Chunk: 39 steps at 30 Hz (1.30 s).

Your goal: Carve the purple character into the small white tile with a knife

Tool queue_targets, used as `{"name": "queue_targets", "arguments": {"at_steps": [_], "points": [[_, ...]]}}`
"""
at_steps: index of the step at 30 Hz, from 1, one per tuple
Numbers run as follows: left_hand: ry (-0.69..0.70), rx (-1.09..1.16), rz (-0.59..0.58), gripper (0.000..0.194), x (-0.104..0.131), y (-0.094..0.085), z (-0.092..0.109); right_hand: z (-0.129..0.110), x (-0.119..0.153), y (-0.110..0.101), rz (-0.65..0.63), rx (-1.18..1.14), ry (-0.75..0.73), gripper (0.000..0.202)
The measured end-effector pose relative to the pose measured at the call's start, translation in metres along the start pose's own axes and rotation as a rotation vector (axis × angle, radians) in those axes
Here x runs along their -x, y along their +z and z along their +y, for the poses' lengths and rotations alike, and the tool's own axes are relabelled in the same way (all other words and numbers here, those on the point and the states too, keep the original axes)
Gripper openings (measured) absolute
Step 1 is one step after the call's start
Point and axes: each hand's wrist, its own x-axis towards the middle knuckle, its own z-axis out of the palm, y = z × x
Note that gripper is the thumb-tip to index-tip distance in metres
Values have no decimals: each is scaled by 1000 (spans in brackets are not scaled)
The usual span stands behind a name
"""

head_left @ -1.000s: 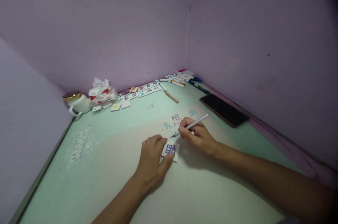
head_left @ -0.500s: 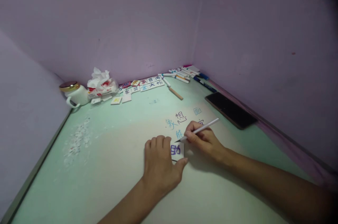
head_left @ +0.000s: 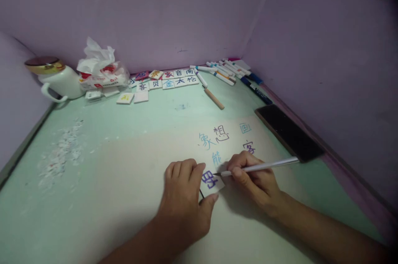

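My left hand (head_left: 185,193) grips a small white rubber carving block (head_left: 218,185) between its fingers and thumb, against the table. A purple character is drawn on the block's top, and the block lies turned at an angle. In my right hand (head_left: 256,179) is a slim silver craft knife (head_left: 269,165), held like a pen. Its dark pointed tip meets the character's upper part; whether it cuts into the surface I cannot tell. My left fingers cover the block's left side.
Handwritten characters (head_left: 220,133) mark the pale sheet beyond my hands. A black phone (head_left: 287,131) lies right, near markers (head_left: 224,75) and a wooden-handled tool (head_left: 214,98). Lettered tiles (head_left: 168,84), a tissue pack (head_left: 101,75) and a lidded white mug (head_left: 60,83) stand behind; white shavings (head_left: 62,154) lie left.
The block has turned clockwise in my left hand. The knife tip has shifted from the block's upper edge onto the purple character. The whole view has moved closer.
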Motion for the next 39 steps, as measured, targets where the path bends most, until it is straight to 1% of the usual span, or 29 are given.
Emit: {"name": "queue_targets", "arguments": {"at_steps": [3, 8, 13, 18, 23, 31, 39], "points": [[-4, 9, 5, 41, -1, -1, 0, -2, -2, 0, 21, 34, 15, 19], [-9, 25, 7, 41, 0, 0, 1, -3, -4, 2, -4, 88, 13, 19], [-30, 67, 15, 38, -2, 0, 1, 0, -6, 6, -4, 92, -34, 16], [-35, 75, 33, 37, -2, 0, 1, -1, -8, 7, -21, 112, -43, 15], [-41, 81, 30, 35, -3, 0, 2, -1, -8, 7, -46, 134, -31, 17], [-36, 86, 45, 30, -4, 0, 3, -2, -7, 9, -22, 204, -20, 21], [-43, 76, 54, 26, -2, 0, 4, -1, -6, 9, -37, 177, 31, 22]]}}
